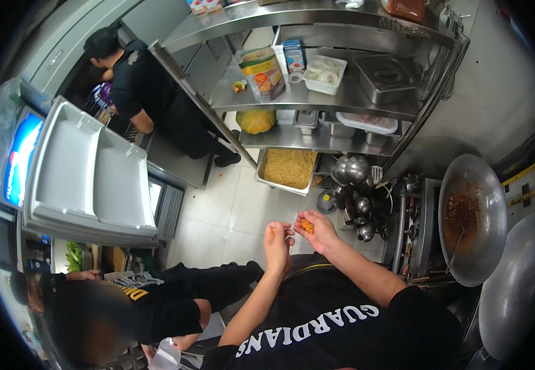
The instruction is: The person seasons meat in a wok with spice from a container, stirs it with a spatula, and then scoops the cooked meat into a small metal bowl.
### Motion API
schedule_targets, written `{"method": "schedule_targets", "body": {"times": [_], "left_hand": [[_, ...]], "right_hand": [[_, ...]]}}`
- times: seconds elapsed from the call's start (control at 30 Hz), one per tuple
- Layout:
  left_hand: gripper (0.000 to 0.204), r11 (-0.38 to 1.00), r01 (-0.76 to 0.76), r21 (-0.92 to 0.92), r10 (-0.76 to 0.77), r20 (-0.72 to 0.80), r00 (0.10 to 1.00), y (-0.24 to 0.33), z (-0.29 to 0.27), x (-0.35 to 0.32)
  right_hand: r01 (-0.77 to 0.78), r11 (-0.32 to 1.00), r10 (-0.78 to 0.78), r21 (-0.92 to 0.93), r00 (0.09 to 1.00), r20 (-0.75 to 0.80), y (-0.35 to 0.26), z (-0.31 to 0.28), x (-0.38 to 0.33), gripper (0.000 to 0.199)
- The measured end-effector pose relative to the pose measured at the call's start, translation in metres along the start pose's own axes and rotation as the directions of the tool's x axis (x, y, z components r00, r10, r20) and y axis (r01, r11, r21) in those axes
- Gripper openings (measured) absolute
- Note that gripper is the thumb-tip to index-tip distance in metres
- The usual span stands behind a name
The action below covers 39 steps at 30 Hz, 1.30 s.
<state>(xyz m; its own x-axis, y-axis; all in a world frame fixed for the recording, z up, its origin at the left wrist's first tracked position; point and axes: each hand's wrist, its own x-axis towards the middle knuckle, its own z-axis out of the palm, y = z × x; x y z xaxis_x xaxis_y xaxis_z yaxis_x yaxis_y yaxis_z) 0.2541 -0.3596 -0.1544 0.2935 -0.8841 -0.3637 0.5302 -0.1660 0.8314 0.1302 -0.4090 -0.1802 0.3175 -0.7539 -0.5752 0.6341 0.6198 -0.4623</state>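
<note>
Both forearms reach up from the lower edge, with the hands close together above the tiled floor. My right hand (320, 232) is half-curled, palm up, around a small orange piece (307, 226); its kind is too small to tell. Just left of it, my left hand (277, 248) is closed, thumb and fingers drawn together. A trace of orange shows at its fingers, but what it holds cannot be made out. The hands are slightly apart. Beyond them, a tray (269, 181) holds yellow noodles on a low level of the steel rack.
A steel shelf (317, 106) carries containers and a food pouch (261, 74). Ladles and pots (357, 203) crowd ahead right. Right is a wok (488, 185) with brown sauce, beside another wok (517, 290). A fridge door (119, 179) stands open left. Two people (156, 98) work nearby.
</note>
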Motion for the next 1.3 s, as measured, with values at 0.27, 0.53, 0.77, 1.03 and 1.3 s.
{"method": "schedule_targets", "body": {"times": [0.27,0.53,0.77,1.03,1.3], "left_hand": [[0.033,0.353,-0.758,0.549,0.255,0.723,0.642,0.011,0.097,0.072],[0.011,0.975,-0.127,0.184,0.031,0.454,0.890,0.055,0.117,0.205],[0.037,0.935,0.350,0.051,-0.345,0.345,0.873,0.104,0.069,0.300],[0.040,0.932,0.348,0.102,-0.363,0.241,0.900,0.088,0.045,0.293],[0.032,0.952,0.270,-0.141,-0.253,0.128,0.959,0.058,0.030,0.219]], "right_hand": [[0.004,0.880,-0.066,0.476,0.991,0.113,-0.057,-0.014,0.062,0.037],[0.625,0.753,-0.657,-0.205,0.731,-0.187,-0.218,0.036,0.105,0.019],[0.080,-0.381,-0.901,-0.921,0.190,0.389,-0.310,0.070,0.164,0.014],[-0.086,-0.505,-0.822,-0.859,0.352,0.448,-0.338,0.063,0.192,0.032],[0.106,-0.603,-0.762,-0.791,0.214,0.611,-0.344,0.060,0.194,0.029]]}}
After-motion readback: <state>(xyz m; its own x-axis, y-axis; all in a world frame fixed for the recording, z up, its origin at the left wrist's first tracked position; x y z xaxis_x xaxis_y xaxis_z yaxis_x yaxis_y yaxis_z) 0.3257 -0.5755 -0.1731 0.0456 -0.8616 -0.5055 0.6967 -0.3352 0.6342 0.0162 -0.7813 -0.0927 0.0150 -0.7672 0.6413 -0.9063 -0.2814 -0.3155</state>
